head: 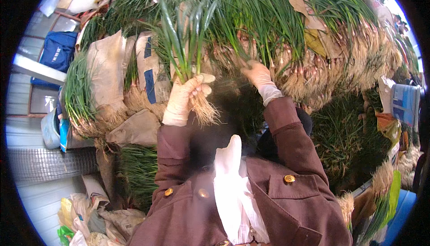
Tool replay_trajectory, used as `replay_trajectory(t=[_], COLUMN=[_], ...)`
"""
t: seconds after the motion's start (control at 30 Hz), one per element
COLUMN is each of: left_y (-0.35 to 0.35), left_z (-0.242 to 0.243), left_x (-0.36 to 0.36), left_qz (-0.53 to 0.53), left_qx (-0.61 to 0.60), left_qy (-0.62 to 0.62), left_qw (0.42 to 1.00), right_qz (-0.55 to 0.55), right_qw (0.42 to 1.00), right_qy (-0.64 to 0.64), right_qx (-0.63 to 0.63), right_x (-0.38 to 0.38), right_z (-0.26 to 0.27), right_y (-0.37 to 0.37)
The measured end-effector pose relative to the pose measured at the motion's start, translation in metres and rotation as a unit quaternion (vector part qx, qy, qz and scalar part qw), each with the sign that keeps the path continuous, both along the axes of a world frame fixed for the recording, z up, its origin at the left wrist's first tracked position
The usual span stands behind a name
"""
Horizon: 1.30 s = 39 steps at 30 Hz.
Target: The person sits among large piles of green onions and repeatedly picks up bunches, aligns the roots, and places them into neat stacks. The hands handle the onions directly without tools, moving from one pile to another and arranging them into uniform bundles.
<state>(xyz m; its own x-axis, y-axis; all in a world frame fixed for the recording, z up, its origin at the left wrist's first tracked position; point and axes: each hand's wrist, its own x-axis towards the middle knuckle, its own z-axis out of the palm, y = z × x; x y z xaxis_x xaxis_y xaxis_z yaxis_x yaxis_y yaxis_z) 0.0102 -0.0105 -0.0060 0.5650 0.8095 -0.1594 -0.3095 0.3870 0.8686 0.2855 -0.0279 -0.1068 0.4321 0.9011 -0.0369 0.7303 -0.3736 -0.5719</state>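
Observation:
In the middle of the head view, my left hand (190, 93) in a pale glove is closed around a small bunch of green onion plants (183, 56). Their leaves point up and away, and the stringy roots hang below the fist. To the right, my right hand (255, 73), also in a pale glove, reaches to the edge of the large heap of green onions (268, 21). Motion blurs its fingers, which touch or lie close to leaves and roots there; whether they grip a plant cannot be told.
Sacking pieces (106, 71) and more rooted bundles (79, 95) lie at the left. Loose green leaves (339, 135) cover the ground at the right, near a blue container (404, 101). Crumpled bags (114, 222) lie at the lower left, beside wire mesh (50, 163).

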Motion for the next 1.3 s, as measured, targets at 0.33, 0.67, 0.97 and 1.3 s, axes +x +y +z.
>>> replay_trajectory(t=[0.33, 0.67, 0.97, 1.3], left_y=[0.006, -0.029, -0.043, -0.052], left_z=[-0.034, -0.029, -0.033, -0.009], left_x=[0.038, 0.078, 0.059, 0.054], left_qz=[-0.001, -0.008, 0.014, -0.066], left_qx=[-0.049, 0.002, -0.019, -0.064], left_qy=[0.037, 0.127, 0.044, 0.028], left_qw=[0.998, 0.992, 0.999, 0.995], right_qz=[0.052, 0.027, -0.047, 0.097], right_qw=[0.979, 0.985, 0.858, 0.716], right_qy=[0.101, 0.142, 0.45, 0.687], right_qx=[0.169, 0.099, 0.245, 0.083], right_x=[-0.034, -0.033, -0.007, -0.053], right_z=[0.067, 0.086, 0.05, 0.063], right_y=[-0.065, -0.069, -0.046, -0.065])
